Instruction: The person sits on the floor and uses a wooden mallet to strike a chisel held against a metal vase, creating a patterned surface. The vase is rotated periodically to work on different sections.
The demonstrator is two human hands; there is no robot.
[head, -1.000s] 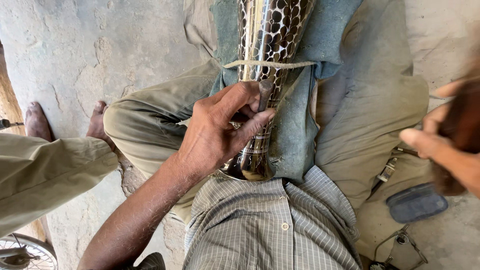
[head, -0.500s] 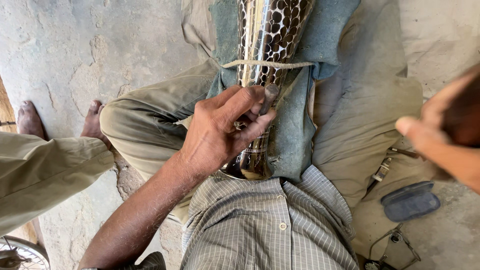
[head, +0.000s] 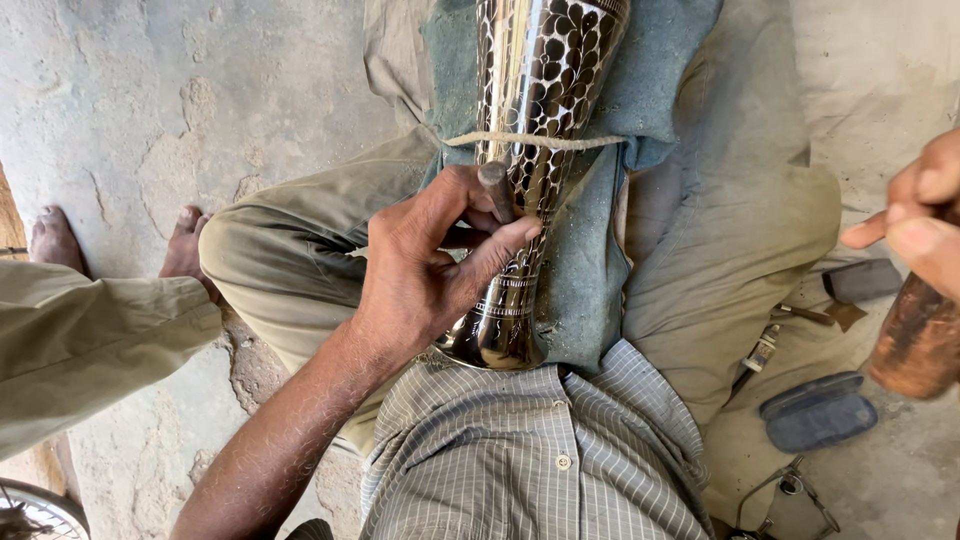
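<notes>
I sit cross-legged with a tall shiny metal vase [head: 540, 90] lying along my lap on a blue-grey cloth [head: 610, 250]. Dark engraved leaf patterns cover the vase, and a string [head: 545, 141] is tied across it. My left hand [head: 430, 265] pinches a small dark metal punch [head: 495, 188] upright against the vase's surface. My right hand [head: 915, 210] is raised at the right edge, gripping a brown wooden mallet [head: 918, 340].
Another person's khaki-clad leg [head: 90, 350] and bare feet [head: 55, 240] are at the left. A dark flat pouch [head: 820, 410] and small metal tools [head: 765, 345] lie on the dusty floor at the right. A wheel [head: 35, 510] shows at bottom left.
My right hand with the mallet has lifted slightly and shifted toward the right edge. My left hand keeps the punch on the vase, almost unmoved.
</notes>
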